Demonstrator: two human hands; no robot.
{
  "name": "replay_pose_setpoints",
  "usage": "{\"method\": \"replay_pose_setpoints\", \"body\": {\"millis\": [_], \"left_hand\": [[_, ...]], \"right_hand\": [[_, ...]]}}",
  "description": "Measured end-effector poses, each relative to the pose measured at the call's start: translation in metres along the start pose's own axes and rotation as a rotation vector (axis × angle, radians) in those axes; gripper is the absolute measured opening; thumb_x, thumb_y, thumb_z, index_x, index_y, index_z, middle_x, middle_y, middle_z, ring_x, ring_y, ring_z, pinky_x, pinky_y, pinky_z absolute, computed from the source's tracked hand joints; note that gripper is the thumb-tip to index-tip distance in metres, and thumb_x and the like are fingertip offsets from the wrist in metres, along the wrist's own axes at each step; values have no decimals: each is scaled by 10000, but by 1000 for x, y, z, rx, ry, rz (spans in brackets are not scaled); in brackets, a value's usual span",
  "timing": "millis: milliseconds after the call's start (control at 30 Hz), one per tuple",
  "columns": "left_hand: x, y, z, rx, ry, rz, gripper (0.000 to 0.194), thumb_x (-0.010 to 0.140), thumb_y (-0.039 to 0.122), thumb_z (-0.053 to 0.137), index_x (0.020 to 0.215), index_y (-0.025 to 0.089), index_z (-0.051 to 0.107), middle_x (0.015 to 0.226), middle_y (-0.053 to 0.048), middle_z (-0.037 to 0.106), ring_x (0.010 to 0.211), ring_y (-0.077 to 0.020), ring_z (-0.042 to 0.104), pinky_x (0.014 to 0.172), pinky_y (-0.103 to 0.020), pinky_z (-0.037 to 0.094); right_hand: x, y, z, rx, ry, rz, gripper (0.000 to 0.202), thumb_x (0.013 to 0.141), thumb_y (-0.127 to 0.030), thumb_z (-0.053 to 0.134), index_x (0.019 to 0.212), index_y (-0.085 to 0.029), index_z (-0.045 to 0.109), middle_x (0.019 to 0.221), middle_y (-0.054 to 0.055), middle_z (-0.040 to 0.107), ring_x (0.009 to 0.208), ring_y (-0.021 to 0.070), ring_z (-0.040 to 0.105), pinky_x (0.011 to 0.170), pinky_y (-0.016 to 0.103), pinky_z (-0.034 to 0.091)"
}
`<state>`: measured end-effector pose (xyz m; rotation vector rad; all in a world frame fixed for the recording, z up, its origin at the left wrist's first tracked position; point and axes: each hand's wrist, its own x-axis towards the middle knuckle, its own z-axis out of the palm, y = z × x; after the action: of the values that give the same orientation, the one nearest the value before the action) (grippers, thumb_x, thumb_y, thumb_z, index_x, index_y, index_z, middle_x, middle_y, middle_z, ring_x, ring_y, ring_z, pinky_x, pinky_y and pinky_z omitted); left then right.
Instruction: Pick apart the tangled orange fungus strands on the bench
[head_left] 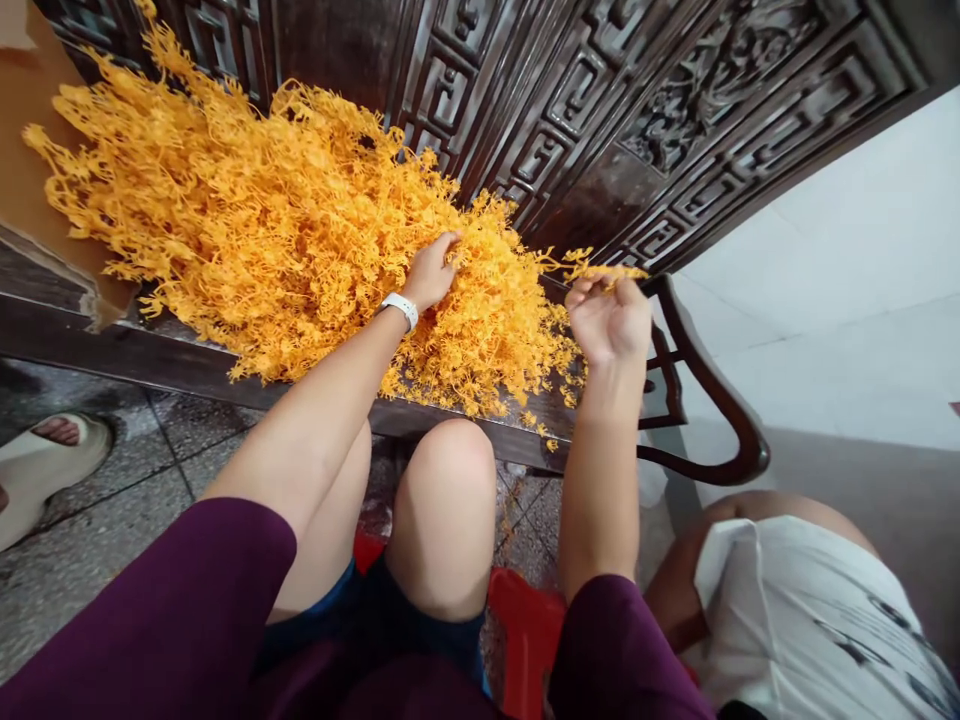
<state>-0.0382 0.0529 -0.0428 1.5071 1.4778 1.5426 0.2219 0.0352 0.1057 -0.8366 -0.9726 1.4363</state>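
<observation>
A large heap of orange-yellow plastic sprigs (300, 220), branching and frilly, lies along a dark wooden bench (517, 435). My left hand (431, 272), with a white band at the wrist, reaches into the heap right of its middle. Its fingers curl around some sprigs, and the fingertips are partly hidden among them. Off the heap's right end, my right hand (611, 315) is raised with the palm turned up towards me. Thumb and fingers pinch a thin orange sprig (592, 265) that lies across the fingertips.
Behind the heap rises a carved dark wooden backrest (570, 90). The curved armrest (739, 430) bounds the right. Cardboard (45, 190) stands at the left. A red stool (525, 620) is below me. Another person's bare leg and white clothing (810, 620) are close right; a sandalled foot (60, 470) is left.
</observation>
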Motion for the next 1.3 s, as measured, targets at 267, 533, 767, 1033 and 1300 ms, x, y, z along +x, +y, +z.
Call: {"method": "replay_pose_setpoints", "body": {"millis": [267,533,767,1033,1300], "left_hand": [[12,27,-17,180,-94,7,725,775,42,627,1477,224,639,1546,-162,699,1456,-416,659,1247,-651,543],[25,59,-91,456,376,-94,541,958,350,610,1481,226,550,1648,-201,537,1658,-461,382,1438,-694,209],[15,49,-109,707,331,-159,149,954,228,596,1014,205,730,1043,-224,788,1233,-461,685,1161,-807,450],[18,50,-114,803,261,-240,348,807,431,814,1034,170,765,1187,-285,789,1325,-543,632,1174,-855,419],[10,78,-112,744,303,-26,320,1011,475,558,922,247,765,1194,-223,778,1231,-453,660,1133,-821,442]], "right_hand": [[-42,52,-47,-852,65,-234,157,847,-335,735,879,-209,645,874,8,615,797,166,569,756,323,471],[-74,66,28,-1299,-143,-758,396,1022,-422,617,1360,-219,641,1431,188,622,1395,389,552,1203,635,431],[-58,141,68,-1609,-226,-514,622,1058,-399,616,1656,-236,559,1880,234,127,1675,623,170,1248,840,266],[-65,168,55,-1617,-243,-534,565,1103,-414,555,1652,-282,584,1918,173,14,1727,593,91,1315,798,180],[-61,176,50,-1602,-227,-538,562,1090,-432,565,1626,-268,602,1916,178,43,1739,571,89,1327,769,187]]}}
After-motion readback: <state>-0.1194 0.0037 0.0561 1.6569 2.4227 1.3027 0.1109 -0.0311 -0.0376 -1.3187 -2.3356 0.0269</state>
